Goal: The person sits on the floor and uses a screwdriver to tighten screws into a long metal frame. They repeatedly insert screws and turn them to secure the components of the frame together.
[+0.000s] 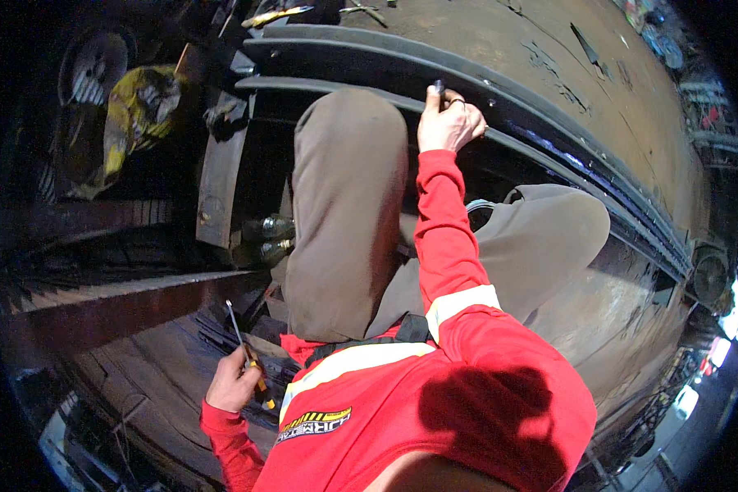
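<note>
My left hand (pixel 234 382) is closed around the yellow and black handle of a screwdriver (pixel 257 369), low on the left beside my hip. Its thin metal shaft points upward, away from me. Farther forward, my right hand (pixel 453 126) reaches to the long dark steel beam (pixel 369 63) that runs across in front of my knees. Thumb and fingers pinch a small dark cylindrical piece (pixel 439 85) against or just over the beam's inner face; whether it touches the beam I cannot tell. Small holes or bolt heads dot that face.
A dirty yellow bag or cloth (pixel 135 111) lies at the far left near a round metal part (pixel 97 66). Beyond the beam, a yellow-handled tool (pixel 277 15) and a pliers-like tool (pixel 367 11) rest at the top. A rusty steel bar (pixel 131 310) juts in from the left.
</note>
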Motion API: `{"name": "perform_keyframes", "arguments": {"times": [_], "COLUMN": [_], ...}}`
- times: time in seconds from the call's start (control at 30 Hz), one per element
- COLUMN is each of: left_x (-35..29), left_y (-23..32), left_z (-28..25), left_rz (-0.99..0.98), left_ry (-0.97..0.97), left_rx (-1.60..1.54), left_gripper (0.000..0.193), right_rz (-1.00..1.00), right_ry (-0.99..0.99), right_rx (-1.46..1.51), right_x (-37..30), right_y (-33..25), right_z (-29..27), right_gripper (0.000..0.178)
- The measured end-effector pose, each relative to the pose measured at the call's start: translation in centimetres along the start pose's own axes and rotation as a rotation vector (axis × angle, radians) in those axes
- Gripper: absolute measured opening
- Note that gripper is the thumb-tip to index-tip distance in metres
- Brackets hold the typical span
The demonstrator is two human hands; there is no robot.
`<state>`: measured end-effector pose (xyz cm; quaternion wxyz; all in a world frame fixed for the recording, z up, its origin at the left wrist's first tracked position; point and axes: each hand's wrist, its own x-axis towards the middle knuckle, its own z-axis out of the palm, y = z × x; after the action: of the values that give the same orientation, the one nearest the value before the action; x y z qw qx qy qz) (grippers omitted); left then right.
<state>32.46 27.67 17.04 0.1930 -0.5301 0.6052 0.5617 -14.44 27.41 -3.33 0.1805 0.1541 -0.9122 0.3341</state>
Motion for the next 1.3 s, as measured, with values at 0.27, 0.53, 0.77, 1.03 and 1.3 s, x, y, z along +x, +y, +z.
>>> {"name": "perform_keyframes", "arguments": {"times": [0.27,0.53,0.77,1.03,1.3], "left_x": [8.1,17.8,28.5,29.3,28.8], "left_y": [15.1,31.2,33.2,31.8,31.4], "left_z": [1.3,-2.7,-2.6,-3.2,-1.5], "left_rz": [0.548,1.077,1.142,1.049,0.951], "left_ry": [-0.021,0.113,0.199,0.202,0.173], "left_rx": [-0.363,0.548,0.7,0.828,0.956], "left_gripper": [0.019,0.034,0.028,0.029,0.025], "right_rz": [0.124,-0.091,-0.052,-0.061,-0.021], "right_ry": [-0.134,-0.018,-0.073,-0.049,-0.163], "right_rx": [0.194,0.085,-0.032,-0.091,-0.127], "right_x": [0.2,0.7,-0.1,-0.2,-0.1], "right_y": [-1.1,-1.0,-1.9,-2.0,-1.0], "right_z": [-1.1,-1.7,-1.1,-1.0,-0.4], "right_gripper": [0.029,0.026,0.022,0.028,0.039]}}
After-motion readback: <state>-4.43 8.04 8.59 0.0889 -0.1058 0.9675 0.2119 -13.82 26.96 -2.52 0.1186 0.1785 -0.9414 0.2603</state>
